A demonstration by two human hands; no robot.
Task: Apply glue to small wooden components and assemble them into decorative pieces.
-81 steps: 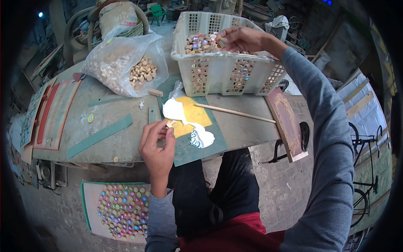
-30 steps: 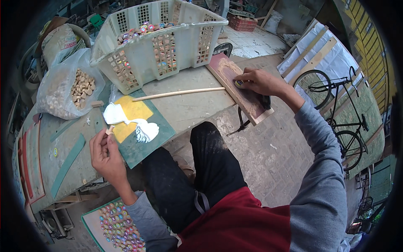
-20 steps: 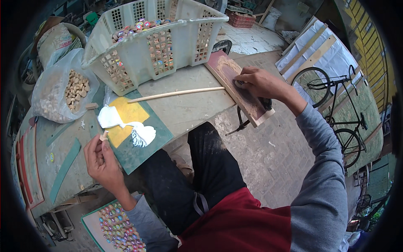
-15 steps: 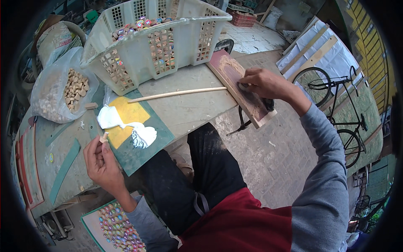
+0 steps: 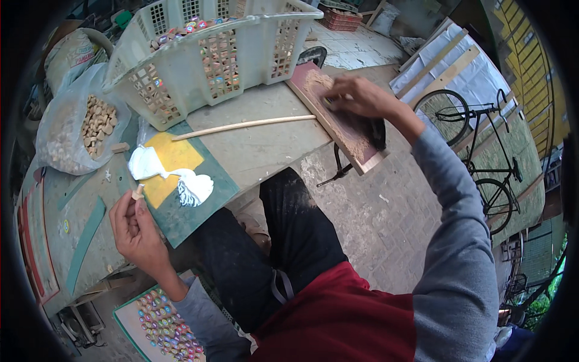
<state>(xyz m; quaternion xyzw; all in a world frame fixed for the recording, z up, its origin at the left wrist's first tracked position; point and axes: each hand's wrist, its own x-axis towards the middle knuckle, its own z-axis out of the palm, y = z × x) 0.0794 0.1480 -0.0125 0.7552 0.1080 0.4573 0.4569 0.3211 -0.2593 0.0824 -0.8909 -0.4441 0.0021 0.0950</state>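
My left hand (image 5: 137,232) pinches a small wooden peg (image 5: 138,192) upright between thumb and fingertips; its tip looks whitish. Just beyond it, white paste (image 5: 145,163) is spread over a yellow patch (image 5: 175,151) on a dark green board (image 5: 212,184). My right hand (image 5: 365,99) is closed over a reddish abrasive-looking board (image 5: 304,73) with a wooden edge. Pale wood dust (image 5: 357,148) lies along that board. The fingers pinch a small piece against its surface, mostly hidden, so its kind cannot be told.
A pale plastic crate (image 5: 199,107) of colourful discs stands at the table's far side. Left of it sits a clear bag (image 5: 63,136) of wooden pieces. A thin stick (image 5: 247,125) lies between the boards. Below left is a tray (image 5: 128,314) of colourful discs; a bicycle (image 5: 482,142) is far right.
My right hand has slid up the reddish board toward its far end, baring dust at the near end. My left hand keeps the peg; the whole view has shifted slightly.
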